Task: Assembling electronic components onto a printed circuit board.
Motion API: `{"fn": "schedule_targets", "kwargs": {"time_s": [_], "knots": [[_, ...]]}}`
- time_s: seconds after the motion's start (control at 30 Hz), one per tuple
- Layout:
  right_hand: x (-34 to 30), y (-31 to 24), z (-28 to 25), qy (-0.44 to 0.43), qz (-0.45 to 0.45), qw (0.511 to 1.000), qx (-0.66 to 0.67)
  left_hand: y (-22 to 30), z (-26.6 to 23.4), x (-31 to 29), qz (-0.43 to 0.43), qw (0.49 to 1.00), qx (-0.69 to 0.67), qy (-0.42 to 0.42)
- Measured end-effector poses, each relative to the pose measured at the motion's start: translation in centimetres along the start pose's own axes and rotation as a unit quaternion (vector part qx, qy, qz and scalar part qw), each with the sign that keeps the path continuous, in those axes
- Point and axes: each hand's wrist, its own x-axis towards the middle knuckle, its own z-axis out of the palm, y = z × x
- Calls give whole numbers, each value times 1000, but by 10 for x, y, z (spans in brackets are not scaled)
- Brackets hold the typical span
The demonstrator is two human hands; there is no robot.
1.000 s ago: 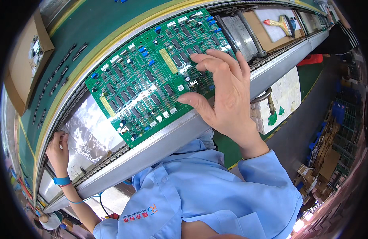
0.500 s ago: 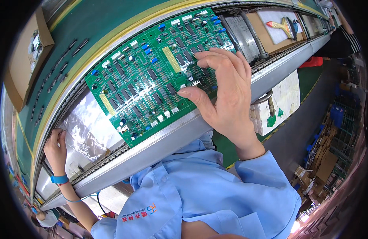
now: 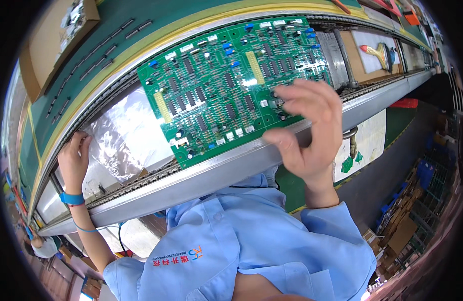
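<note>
Populated green circuit board (image 3: 231, 95) sits upper centre of the frame, component side up, bridging the conveyor: near edge by the aluminium rail (image 3: 231, 171), far edge along the far chain (image 3: 98, 105). Probably carried by its edges so the underside clears whatever's below. Right hand (image 3: 316, 125) is over its lower right part, open, fingers curled and spread, thumb well apart, nothing gripped; can't tell if a fingertip touches. That spread looks suited to handling by the edge, away from the parts. Left hand (image 3: 73, 158), left of frame, is at the far rail beside the clear plastic film (image 3: 122, 145), fingers bunched; can't tell if it's pinching anything. Blue wristband (image 3: 71, 198) with a cord on that wrist, likely static grounding. Black component strips (image 3: 138, 29) lie in rough rows on the green desk (image 3: 181, 12), upper left, presumably for easy picking, near an open cardboard box (image 3: 36, 67). Yellow-handled paintbrush (image 3: 376, 52) lies on a white pad (image 3: 361, 40), upper right, probably parked there clear of the board.
</note>
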Motion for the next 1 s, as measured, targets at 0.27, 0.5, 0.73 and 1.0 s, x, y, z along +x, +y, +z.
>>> {"fn": "schedule_targets", "kwargs": {"time_s": [0.27, 0.5, 0.73, 1.0], "knots": [[31, -84, 37, -238, -216, 932, 169, -16, -10, -25, -8, 999, 17, -33], [49, -124, 39, -353, -361, 862, 31, 2, -6, -17, 49, 998, -6, 30], [62, -134, 52, -390, -303, 869, -17, -7, -18, -29, 14, 997, -77, 9], [61, -85, 42, -375, -183, 903, -106, -4, -23, -29, 24, 996, -85, -2]]}}
